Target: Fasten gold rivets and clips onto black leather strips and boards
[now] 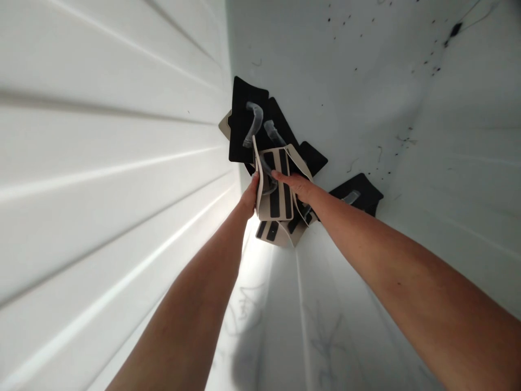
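Deep in a white bin, both my hands are on beige flexible panels with black stripes (275, 203). My left hand (249, 198) is closed on the left edge of a bent panel, its fingers partly hidden behind it. From the right, my right hand (297, 184) grips the panels, thumb across the striped face and the other fingers out of sight. A curved see-through strip (268, 187) lies against the striped face. Just beyond my hands, several black panels (240, 130) lie overlapping, with cloudy see-through strips (256, 122) on them.
Ribbed white bin walls (122, 163) rise close on the left and near side. Another black panel (358, 190) lies to the right, beside my right forearm. Dark specks and a black scrap (456, 30) are scattered over the bin's white surface (345, 98).
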Tool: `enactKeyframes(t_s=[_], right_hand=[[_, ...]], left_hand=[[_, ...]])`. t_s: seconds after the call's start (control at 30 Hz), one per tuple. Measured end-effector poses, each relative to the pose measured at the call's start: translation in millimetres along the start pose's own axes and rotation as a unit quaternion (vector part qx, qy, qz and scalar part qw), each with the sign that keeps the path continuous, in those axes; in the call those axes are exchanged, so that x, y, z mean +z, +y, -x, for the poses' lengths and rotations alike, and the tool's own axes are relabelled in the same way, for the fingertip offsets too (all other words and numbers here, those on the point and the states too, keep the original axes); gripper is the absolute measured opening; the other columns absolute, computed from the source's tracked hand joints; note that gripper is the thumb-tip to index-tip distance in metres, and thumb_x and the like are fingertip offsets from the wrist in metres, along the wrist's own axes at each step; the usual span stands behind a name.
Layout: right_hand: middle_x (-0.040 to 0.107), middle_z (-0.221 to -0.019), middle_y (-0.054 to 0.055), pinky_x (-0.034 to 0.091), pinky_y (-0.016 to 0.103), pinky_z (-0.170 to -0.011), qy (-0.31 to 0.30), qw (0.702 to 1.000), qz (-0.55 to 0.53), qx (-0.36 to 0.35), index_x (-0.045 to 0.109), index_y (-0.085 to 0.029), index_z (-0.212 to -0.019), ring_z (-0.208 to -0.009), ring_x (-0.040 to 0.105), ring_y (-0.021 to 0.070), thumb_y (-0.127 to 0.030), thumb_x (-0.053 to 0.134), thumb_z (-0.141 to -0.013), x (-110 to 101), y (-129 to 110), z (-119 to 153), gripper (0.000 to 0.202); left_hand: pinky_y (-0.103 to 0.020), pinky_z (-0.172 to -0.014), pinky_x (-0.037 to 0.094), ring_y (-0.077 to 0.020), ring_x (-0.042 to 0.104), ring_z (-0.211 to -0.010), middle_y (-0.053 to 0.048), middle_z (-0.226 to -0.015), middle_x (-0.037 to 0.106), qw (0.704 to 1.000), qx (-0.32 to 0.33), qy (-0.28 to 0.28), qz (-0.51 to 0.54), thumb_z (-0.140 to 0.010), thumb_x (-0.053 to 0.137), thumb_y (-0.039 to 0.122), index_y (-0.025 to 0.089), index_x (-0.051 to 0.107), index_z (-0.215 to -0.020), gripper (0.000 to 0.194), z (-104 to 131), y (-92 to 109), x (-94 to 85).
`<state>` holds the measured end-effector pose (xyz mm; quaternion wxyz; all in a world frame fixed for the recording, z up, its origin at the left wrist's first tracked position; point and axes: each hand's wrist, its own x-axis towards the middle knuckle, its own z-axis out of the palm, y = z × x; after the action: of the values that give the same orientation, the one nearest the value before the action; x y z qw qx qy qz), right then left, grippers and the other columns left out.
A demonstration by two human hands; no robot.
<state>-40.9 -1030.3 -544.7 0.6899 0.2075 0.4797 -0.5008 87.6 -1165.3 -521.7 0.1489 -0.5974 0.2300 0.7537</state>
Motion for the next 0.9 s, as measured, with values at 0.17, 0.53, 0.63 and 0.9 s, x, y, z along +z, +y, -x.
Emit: enactKeyframes(t_s=[0.17,0.53,0.63,0.9], right_hand=[[0.080,-0.099,0.013,0.062,0.045,-0.090,-0.022,0.998,-0.038,0.049,0.075,-0.015,-0.106,-0.089,0.076,0.0277,-0.052,0.089,-0.073,-1.7,17.4,22.2,0.052],[0.081,-0.093,0.010,0.063,0.041,-0.083,-0.009,0.994,-0.109,0.027,0.074,-0.017,-0.108,-0.086,0.077,0.0269,-0.050,0.081,-0.083,20.1,10.3,144.0,0.042],[0.081,-0.095,0.009,0.062,0.040,-0.086,-0.001,0.991,-0.134,-0.005,0.075,-0.018,-0.109,-0.088,0.077,0.0263,-0.049,0.080,-0.083,40.2,-4.8,194.3,0.041],[0.079,-0.090,0.008,0.060,0.041,-0.088,0.032,0.965,-0.210,-0.154,0.076,-0.016,-0.106,-0.084,0.076,0.0256,-0.055,0.083,-0.076,106.0,-73.5,368.5,0.050]], left_hand=[[-0.049,-0.111,0.051,-0.0344,0.066,-0.124,-0.018,-0.123,0.075,0.993,-0.062,-0.036,0.089,-0.090,0.053,0.075,0.012,0.065,-0.133,0.077,32.4,-35.2,19.6],[-0.049,-0.097,0.062,-0.0341,0.073,-0.109,-0.017,-0.110,0.078,0.991,-0.051,0.041,0.113,-0.090,0.061,0.066,0.012,0.068,-0.128,0.066,156.4,-30.2,95.9],[-0.046,-0.095,0.063,-0.0337,0.075,-0.106,-0.018,-0.106,0.078,0.994,-0.033,0.052,0.090,-0.092,0.061,0.064,0.009,0.069,-0.124,0.064,209.0,-14.8,118.7],[-0.045,-0.082,0.067,-0.0330,0.079,-0.092,-0.016,-0.094,0.080,0.998,0.036,0.042,-0.036,-0.096,0.057,0.055,0.010,0.070,-0.121,0.054,390.5,46.0,214.2]])
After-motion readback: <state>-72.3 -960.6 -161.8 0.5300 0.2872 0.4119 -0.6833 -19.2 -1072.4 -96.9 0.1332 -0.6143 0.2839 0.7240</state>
